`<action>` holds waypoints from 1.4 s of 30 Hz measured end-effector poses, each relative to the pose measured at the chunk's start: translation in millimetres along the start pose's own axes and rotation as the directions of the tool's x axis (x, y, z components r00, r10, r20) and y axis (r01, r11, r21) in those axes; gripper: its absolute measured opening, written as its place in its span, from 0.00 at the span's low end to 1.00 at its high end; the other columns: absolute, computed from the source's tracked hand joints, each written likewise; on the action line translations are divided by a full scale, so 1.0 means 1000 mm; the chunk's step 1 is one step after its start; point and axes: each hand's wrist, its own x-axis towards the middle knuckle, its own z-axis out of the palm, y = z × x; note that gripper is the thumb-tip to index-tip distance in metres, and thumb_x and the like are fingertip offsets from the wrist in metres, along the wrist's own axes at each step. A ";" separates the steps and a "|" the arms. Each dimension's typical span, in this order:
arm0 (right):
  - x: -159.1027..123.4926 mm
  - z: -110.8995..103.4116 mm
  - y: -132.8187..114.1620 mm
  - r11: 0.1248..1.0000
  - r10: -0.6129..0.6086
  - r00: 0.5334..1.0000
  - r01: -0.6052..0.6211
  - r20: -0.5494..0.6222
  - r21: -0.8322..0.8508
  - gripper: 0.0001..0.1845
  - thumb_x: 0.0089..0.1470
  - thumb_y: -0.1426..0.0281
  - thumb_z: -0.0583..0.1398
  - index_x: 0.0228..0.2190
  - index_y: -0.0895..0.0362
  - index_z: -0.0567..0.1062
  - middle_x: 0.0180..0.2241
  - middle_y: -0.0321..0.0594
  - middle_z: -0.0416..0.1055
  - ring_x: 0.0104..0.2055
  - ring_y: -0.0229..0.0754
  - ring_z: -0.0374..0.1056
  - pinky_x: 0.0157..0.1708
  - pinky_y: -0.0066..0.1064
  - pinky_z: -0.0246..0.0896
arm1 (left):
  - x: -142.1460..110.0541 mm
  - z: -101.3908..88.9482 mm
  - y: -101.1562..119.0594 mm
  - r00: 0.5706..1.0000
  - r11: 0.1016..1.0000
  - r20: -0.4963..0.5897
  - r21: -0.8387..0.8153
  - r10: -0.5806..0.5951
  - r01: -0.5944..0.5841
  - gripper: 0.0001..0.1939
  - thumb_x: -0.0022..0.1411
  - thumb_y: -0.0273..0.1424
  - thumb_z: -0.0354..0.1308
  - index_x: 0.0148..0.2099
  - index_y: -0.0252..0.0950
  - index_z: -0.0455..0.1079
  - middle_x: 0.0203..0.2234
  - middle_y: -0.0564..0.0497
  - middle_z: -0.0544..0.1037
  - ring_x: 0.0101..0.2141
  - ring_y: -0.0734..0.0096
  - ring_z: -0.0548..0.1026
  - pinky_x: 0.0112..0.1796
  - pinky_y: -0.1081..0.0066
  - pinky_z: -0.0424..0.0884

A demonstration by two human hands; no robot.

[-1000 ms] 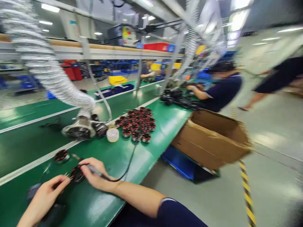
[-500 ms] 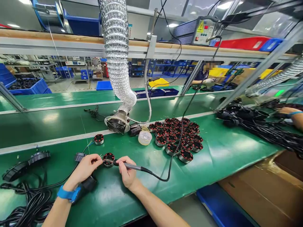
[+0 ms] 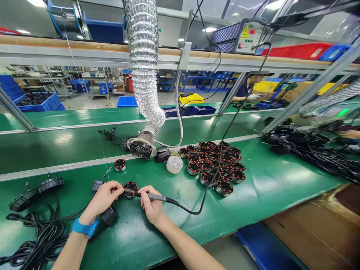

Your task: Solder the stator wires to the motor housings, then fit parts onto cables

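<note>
My right hand point(image 3: 152, 205) grips a soldering iron point(image 3: 157, 197) with a grey handle, its tip pointing left over a motor stator point(image 3: 131, 189) with copper-red windings. On the stator's left side, my left hand point(image 3: 105, 197) pinches a thin wire at its edge; the fingertips cover most of it. A blue wristband point(image 3: 85, 227) circles the left wrist. Below that hand lies a black block-shaped part point(image 3: 109, 215), partly covered. A second stator point(image 3: 120, 165) sits just behind, with a cabled dark cap point(image 3: 97, 185) to its left.
Several stators point(image 3: 215, 161) stand grouped at the right, crossed by the iron's cord point(image 3: 202, 198). A fume duct point(image 3: 144, 75) hangs above a fan point(image 3: 140, 148). Near it is a round solder tub point(image 3: 174, 165). Black cables point(image 3: 42, 236) lie left; a co-worker's hand is far right.
The view has swung left from the aisle to the bench. Over the last half second both hands stay at the stator, and the iron's tip reaches slightly nearer the left fingertips.
</note>
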 end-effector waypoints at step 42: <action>-0.001 0.005 -0.002 0.992 0.093 0.995 -0.096 0.041 0.084 0.16 0.64 0.59 0.53 0.34 0.57 0.72 0.16 0.30 0.64 0.14 0.31 0.57 0.15 0.23 0.51 | -0.004 -0.017 0.004 0.998 0.990 0.057 0.132 0.040 -0.047 0.18 0.62 0.44 0.51 0.33 0.36 0.72 0.19 0.53 0.76 0.22 0.68 0.72 0.27 0.72 0.63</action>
